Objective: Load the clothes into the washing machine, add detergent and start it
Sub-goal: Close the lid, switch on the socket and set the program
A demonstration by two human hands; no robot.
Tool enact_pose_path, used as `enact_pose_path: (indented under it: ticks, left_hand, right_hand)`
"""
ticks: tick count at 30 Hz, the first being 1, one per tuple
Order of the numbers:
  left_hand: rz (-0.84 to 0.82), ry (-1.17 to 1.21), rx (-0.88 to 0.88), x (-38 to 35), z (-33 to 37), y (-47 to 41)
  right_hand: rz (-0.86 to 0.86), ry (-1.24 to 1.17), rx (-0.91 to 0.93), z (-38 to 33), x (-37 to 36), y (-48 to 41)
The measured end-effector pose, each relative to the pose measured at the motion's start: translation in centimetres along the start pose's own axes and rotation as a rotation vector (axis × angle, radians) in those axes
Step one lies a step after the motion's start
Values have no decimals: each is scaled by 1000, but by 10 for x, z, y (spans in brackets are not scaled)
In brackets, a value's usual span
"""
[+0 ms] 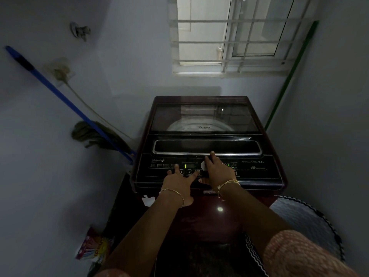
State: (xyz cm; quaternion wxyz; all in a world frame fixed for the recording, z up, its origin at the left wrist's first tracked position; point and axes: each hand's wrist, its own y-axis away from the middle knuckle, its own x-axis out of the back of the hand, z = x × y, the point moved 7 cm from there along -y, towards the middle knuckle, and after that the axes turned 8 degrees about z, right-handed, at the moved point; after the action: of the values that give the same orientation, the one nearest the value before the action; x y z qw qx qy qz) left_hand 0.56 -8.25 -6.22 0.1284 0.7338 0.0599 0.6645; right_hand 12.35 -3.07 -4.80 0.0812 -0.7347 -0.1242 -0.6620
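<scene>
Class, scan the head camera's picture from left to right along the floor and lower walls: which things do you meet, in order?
Blue-handled mop → colourful plastic detergent packet → dark maroon top-loading washing machine → green pole leaning in the corner → round mesh laundry basket.

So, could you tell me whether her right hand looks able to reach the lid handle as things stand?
Probably yes: the right hand lies on the control panel, one fingertip already at the lid handle edge, nothing between.
</scene>
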Motion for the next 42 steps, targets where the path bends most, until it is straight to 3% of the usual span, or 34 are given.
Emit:
enact_pose_path:
  ticks: [42]
  left_hand:
    - [11,-6,-2,-1,1,1]
  right_hand:
    - [23,-9,31,0,-1,0]
